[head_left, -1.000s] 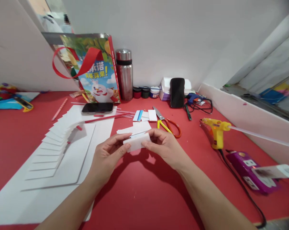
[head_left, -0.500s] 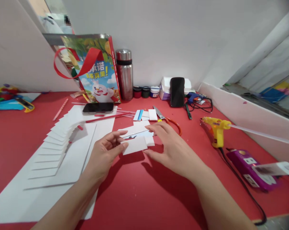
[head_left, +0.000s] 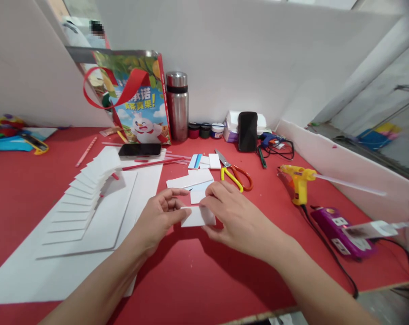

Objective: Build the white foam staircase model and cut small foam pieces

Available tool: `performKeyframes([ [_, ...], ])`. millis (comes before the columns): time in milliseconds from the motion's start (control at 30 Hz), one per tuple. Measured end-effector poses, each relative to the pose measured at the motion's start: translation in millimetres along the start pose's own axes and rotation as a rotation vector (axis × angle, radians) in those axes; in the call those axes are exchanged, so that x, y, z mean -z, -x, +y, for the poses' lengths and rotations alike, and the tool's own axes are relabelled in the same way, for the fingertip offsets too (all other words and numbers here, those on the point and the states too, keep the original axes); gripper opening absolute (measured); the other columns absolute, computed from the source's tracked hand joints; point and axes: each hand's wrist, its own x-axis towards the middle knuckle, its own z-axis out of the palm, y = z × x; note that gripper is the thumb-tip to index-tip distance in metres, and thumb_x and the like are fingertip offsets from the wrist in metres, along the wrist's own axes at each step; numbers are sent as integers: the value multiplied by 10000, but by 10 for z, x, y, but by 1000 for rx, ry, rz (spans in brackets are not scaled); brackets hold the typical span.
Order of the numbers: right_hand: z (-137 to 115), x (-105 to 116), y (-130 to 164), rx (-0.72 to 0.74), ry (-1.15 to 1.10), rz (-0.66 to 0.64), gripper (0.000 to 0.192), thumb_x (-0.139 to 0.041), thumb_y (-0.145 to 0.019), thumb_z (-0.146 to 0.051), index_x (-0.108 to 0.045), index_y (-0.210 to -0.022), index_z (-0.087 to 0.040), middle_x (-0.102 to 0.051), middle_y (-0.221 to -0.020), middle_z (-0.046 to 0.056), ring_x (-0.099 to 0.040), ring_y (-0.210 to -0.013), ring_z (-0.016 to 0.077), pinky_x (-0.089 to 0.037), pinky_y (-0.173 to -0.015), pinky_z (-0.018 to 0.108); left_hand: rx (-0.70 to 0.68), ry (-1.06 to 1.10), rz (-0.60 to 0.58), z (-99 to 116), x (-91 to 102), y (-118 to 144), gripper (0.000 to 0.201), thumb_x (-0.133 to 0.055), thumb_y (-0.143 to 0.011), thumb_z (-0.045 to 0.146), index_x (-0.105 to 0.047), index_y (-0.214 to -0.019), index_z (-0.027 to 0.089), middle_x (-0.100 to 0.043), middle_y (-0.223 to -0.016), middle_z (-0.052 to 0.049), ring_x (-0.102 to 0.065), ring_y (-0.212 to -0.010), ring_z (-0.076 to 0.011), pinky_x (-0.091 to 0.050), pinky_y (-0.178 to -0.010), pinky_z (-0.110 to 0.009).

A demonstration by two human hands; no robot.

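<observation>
A small white rectangular card (head_left: 197, 216) is between my hands, above the red table. My left hand (head_left: 164, 214) pinches its left end between thumb and fingers. At its right end, my right hand (head_left: 228, 207) has its fingers bent on the card's edge, the thumb lower down. Just behind lie several more white pieces (head_left: 187, 181), some with pale blue print, partly hidden by my fingers. To the left, a fan-shaped stack of white board strips (head_left: 77, 203), like a curved stair, stands on a larger white board (head_left: 121, 216).
Scissors (head_left: 233, 174) lie behind my right hand. A yellow glue gun (head_left: 298, 180) and purple power strip (head_left: 340, 230) are at the right. A phone (head_left: 140, 150), steel flask (head_left: 178, 106), printed bag (head_left: 140, 99) and paint jars (head_left: 205, 131) stand along the back.
The white card has moved slightly right and nearer me, apart from the pieces behind it. My right fingers have closed in on its right end. The view has shifted a little.
</observation>
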Motion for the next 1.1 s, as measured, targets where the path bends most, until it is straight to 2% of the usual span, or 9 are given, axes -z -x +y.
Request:
performKeyframes([
  [233, 64, -85, 138, 18, -23, -32, 194, -661, -770, -199, -631, -954, -145, -572, -1046, 131, -510, -995, 298, -480, -897, 461, 59, -32, -44, -34, -125, 47, 470, -813, -716, 308, -630, -1126, 171, -576, -642, 55, -509, -530, -100, -349, -465, -203],
  [333, 119, -124, 226, -7, -58, -11, 176, -647, -776, -192, -616, -948, -168, -562, -1053, 121, -518, -1004, 294, -484, -891, 454, 45, -75, -114, -54, -127, 28, 469, -789, -766, 359, -628, -1161, 164, -635, -753, 10, -587, -617, -127, -457, -575, -252],
  [400, 143, -143, 269, -27, -64, -24, 176, -647, -773, -187, -619, -946, -166, -562, -1043, 118, -524, -997, 291, -483, -896, 453, -43, -184, -69, -58, -102, 10, 406, -730, -835, 390, -634, -1164, 172, -679, -892, -41, -644, -750, -169, -516, -720, -322],
  [500, 154, -160, 292, -44, -77, -75, 176, -660, -758, -176, -632, -931, -149, -563, -1026, 112, -529, -967, 272, -485, -883, 423, -290, -479, 36, -45, -69, 14, 187, -634, -912, 330, -664, -1047, 204, -695, -1030, -69, -650, -907, -214, -502, -866, -389],
  [600, 155, -168, 275, -48, -109, -131, 187, -677, -744, -169, -640, -926, -143, -564, -1013, 97, -530, -937, 248, -484, -846, 382, -568, -716, -94, -34, -94, 71, 82, -601, -913, 199, -657, -967, 222, -681, -1061, -61, -608, -1024, -233, -467, -940, -402],
  [667, 162, -172, 252, -36, -125, -150, 212, -687, -743, -171, -644, -948, -143, -565, -1015, 90, -528, -937, 243, -478, -841, 374, -658, -813, -201, -40, -137, 122, 115, -582, -905, 141, -642, -963, 221, -657, -1093, -69, -571, -1078, -242, -456, -953, -404],
  [833, 188, -170, 164, 4, -135, -157, 228, -699, -757, -188, -639, -973, -145, -570, -1013, 90, -526, -940, 242, -474, -845, 384, -596, -968, -299, -75, -199, 179, 114, -627, -834, 118, -571, -888, 202, -593, -1110, -82, -532, -1050, -266, -462, -897, -417],
  [1000, 195, -141, 63, 11, -108, -190, 227, -707, -748, -164, -647, -965, -134, -578, -1005, 93, -533, -935, 239, -473, -845, 373, -544, -1006, -295, -105, -182, 118, 117, -593, -851, 106, -557, -903, 204, -587, -1019, -67, -536, -959, -252, -456, -833, -398],
  [1100, 210, -133, 33, 2, -106, -220, 233, -731, -749, -188, -651, -959, -127, -575, -999, 92, -536, -919, 239, -477, -817, 369, -474, -985, -288, -108, -156, 93, 84, -620, -878, 169, -578, -942, 204, -602, -1001, -63, -553, -931, -250, -461, -816, -398],
])
